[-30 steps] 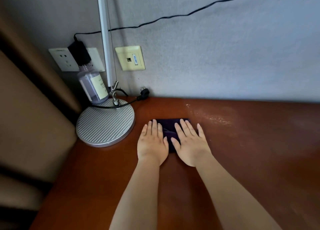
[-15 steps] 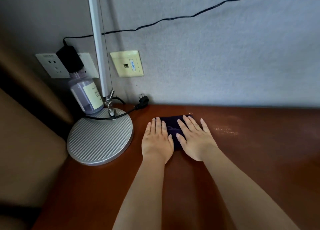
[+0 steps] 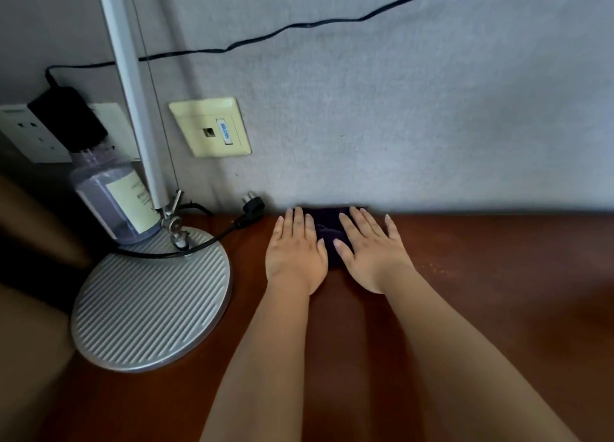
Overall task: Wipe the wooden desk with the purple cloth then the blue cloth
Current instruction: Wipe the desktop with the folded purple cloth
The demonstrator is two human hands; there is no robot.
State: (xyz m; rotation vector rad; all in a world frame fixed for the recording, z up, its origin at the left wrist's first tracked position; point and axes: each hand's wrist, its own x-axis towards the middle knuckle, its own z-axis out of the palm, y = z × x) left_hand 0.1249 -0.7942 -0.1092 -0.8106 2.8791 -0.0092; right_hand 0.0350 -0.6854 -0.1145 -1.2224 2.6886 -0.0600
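A dark purple cloth (image 3: 327, 225) lies folded on the reddish wooden desk (image 3: 481, 275), pushed up against the grey wall at the desk's far edge. My left hand (image 3: 295, 254) presses flat on the cloth's left side with straight fingers. My right hand (image 3: 368, 250) presses flat on its right side, fingers spread. Most of the cloth is hidden under both palms. No blue cloth is in view.
A round ribbed lamp base (image 3: 149, 302) with a white pole (image 3: 133, 86) stands at the left. Behind it is a purple bottle (image 3: 109, 202). A black plug (image 3: 252, 205) and cable lie by the wall, near my left hand. Wall sockets (image 3: 211, 127) sit above.
Both hands have slid the purple cloth away from me across the desk, until it reached the wall at the far edge.
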